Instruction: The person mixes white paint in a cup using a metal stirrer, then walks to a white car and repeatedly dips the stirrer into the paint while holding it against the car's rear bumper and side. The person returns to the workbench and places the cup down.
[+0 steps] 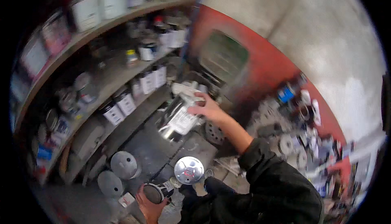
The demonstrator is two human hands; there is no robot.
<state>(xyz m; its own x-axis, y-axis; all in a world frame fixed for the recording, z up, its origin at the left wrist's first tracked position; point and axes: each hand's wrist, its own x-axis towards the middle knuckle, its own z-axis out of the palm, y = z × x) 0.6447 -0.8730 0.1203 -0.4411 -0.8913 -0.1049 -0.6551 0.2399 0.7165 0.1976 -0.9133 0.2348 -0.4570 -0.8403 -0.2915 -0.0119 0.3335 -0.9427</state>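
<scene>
My right hand (207, 109) is closed on the upper end of a shiny metal can (172, 120) with a white printed label. It holds the can tilted, out in front of me above the grey floor. Lower down, the fingers of my left hand (150, 208) wrap around a smaller dark tin (154, 194), its round grey end facing up. Just right of that tin, near my feet, is a round silver lid (188, 170) with a red mark. Motion blurs the larger can, and its far side is hidden.
Shelves (134, 79) of tins and bottles curve along the left. Two grey round metal pieces (123, 165) sit near a small white box (126, 199). A red wall panel (264, 53) rises ahead. Cluttered tape rolls and cans (293, 144) fill the right side.
</scene>
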